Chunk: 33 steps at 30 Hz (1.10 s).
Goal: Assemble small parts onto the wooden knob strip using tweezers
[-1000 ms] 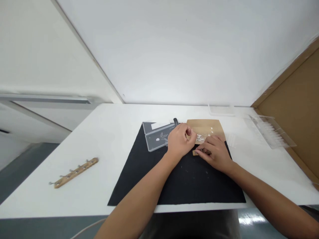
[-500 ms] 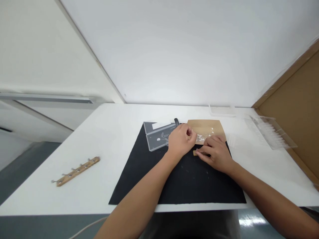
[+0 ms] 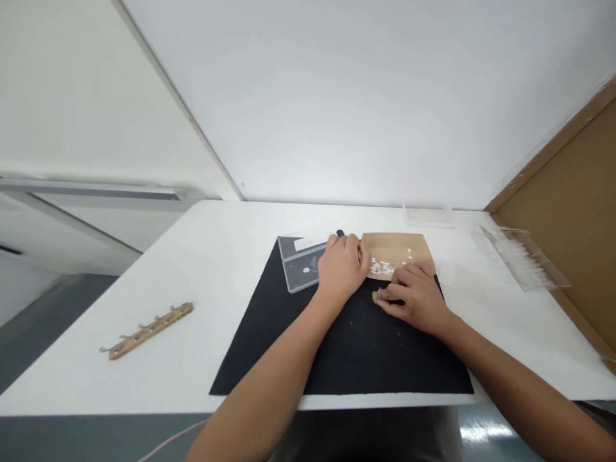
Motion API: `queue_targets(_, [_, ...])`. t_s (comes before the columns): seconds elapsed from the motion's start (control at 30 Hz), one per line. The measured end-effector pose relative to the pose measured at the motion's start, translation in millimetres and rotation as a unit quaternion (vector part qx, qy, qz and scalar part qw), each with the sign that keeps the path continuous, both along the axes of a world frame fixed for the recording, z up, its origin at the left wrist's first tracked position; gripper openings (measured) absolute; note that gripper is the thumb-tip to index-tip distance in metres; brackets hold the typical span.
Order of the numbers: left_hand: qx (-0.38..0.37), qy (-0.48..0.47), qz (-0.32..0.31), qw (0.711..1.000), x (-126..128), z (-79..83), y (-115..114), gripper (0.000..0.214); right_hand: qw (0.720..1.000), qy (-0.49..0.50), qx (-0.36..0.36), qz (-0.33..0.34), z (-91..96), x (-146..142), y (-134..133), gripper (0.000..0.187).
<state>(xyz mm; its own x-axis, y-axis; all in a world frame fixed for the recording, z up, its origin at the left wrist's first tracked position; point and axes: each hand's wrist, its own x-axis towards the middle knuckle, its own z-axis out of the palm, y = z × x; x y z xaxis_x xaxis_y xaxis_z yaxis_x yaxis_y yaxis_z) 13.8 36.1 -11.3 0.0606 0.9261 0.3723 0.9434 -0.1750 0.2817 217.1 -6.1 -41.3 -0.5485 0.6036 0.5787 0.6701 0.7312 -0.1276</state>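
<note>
My left hand (image 3: 342,268) is closed over the right part of a clear plastic case (image 3: 298,277), fingers curled. Anything between its fingertips is hidden. A black tip (image 3: 340,233) shows just behind it; whether the hand touches it I cannot tell. My right hand (image 3: 416,298) pinches a small light-brown wooden piece (image 3: 375,296) over the black mat (image 3: 380,359). Something small and shiny sits at the piece's end. Beyond the hands lies a tan sheet or shallow tray (image 3: 394,242) with many white flakes (image 3: 382,267) on it.
A wooden strip with metal hooks (image 3: 151,330) lies on the white table (image 3: 212,263) at left. A clear box of white pieces (image 3: 524,260) stands at right, with a white tray-like holder (image 3: 428,218) near the wall. Tiny bits dot the mat.
My left hand has shifted left, away from the flakes, and now covers more of the clear case and black tip. My right hand has barely moved; the wooden piece's shiny end shows more.
</note>
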Motion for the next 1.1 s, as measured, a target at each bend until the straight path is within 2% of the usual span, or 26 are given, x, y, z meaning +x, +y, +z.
queue_targets(0.1, [-0.003,0.051,0.066,0.996,-18.1,3.8,8.8,0.027,1.0,0.002,0.004,0.005,1.4,-0.8,-0.1,0.02])
queue_targets(0.17, [-0.04,0.093,0.097,0.99,-32.5,7.5,13.5,0.028,1.0,0.003,0.002,0.008,2.5,-1.1,-0.2,0.019])
queue_targets(0.33, [-0.143,0.144,0.074,0.976,-55.3,15.5,18.1,0.032,1.0,-0.001,-0.014,0.01,4.9,-1.1,-0.9,0.018])
queue_targets(0.6, [-0.219,0.136,0.013,0.966,-57.7,12.7,23.1,0.024,1.0,-0.003,-0.023,0.008,6.1,0.6,-1.7,0.015])
queue_targets(0.73, [-0.233,0.136,0.014,0.963,-55.5,14.9,21.6,0.023,0.999,0.002,-0.031,0.006,6.3,0.4,-2.4,0.013])
queue_targets(0.9, [-0.239,0.135,0.022,0.961,-53.2,14.8,22.1,0.022,0.999,0.008,-0.043,0.008,6.3,1.1,-2.4,0.022])
queue_targets(1.1, [-0.23,0.124,0.039,0.964,-55.6,16.0,22.1,0.029,0.999,0.014,-0.051,0.007,5.6,2.4,-1.3,0.021])
